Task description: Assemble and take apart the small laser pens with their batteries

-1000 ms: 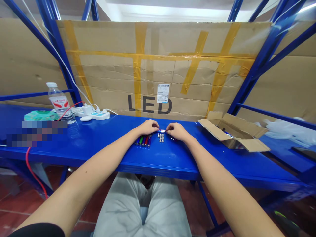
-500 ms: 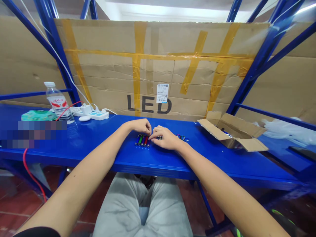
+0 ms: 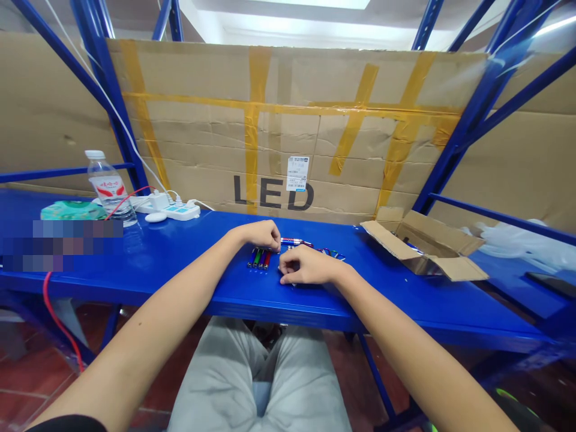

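Warehouse workbench, blue steel racking (image 3: 472, 114), taped LED cardboard carton (image 3: 288, 126), power strip (image 3: 173, 210)

Left — pixelated patch (image 3: 63, 245) unreadable; label (image 3: 297, 174) print too small; right hand (image 3: 306, 267) grip contents hidden.

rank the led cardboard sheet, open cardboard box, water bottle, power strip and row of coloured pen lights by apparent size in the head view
1. LED cardboard sheet
2. open cardboard box
3. water bottle
4. power strip, nearly level with the bottle: longer but thinner
5. row of coloured pen lights
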`<state>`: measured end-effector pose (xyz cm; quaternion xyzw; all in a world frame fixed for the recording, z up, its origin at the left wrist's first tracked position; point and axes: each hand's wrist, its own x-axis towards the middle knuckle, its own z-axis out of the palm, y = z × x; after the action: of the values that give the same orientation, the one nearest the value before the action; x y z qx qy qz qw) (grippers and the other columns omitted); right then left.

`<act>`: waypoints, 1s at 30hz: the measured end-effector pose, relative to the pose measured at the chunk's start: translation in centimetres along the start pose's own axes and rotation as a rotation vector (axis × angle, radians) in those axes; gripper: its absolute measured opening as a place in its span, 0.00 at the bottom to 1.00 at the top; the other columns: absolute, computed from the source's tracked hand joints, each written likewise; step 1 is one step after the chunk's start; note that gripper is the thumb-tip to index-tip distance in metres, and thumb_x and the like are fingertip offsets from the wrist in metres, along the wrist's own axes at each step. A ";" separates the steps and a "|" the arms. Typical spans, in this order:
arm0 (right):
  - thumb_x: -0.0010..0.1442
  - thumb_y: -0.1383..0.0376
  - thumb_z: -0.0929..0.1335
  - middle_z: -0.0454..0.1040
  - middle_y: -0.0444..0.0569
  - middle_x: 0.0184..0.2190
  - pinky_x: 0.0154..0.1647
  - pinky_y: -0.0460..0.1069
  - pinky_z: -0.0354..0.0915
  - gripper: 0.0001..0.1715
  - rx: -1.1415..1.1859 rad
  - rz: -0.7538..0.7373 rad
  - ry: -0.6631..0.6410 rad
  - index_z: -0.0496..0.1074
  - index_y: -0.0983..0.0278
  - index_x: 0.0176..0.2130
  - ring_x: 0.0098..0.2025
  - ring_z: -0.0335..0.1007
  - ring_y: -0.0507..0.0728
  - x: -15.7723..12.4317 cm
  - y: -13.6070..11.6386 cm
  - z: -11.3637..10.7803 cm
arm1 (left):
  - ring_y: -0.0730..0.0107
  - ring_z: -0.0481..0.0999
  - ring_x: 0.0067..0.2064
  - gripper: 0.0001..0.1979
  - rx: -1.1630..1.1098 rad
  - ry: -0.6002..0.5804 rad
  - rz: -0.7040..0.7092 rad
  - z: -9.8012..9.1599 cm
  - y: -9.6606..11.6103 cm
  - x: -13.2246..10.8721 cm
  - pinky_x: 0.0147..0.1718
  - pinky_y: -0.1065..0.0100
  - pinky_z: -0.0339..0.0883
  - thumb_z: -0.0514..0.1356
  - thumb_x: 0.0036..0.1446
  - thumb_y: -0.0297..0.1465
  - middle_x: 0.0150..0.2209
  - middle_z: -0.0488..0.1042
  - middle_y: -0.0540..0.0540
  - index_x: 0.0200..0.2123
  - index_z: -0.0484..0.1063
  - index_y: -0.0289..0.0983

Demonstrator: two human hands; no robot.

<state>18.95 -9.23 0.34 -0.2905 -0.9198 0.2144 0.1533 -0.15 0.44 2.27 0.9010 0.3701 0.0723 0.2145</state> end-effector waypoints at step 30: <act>0.51 0.62 0.70 0.72 0.42 0.24 0.29 0.47 0.64 0.17 0.377 0.231 0.314 0.69 0.65 0.42 0.26 0.68 0.51 -1.6 4.9 -4.5 | 0.65 0.74 0.40 0.05 0.064 -0.004 0.200 2.1 3.1 -0.1 0.43 0.69 0.63 0.65 0.49 0.32 0.33 0.79 0.48 0.31 0.81 0.41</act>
<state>24.30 -5.22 1.60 -0.3898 -0.7892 0.3503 0.3200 2.32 -2.25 1.78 0.9400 0.2800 0.0796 0.1780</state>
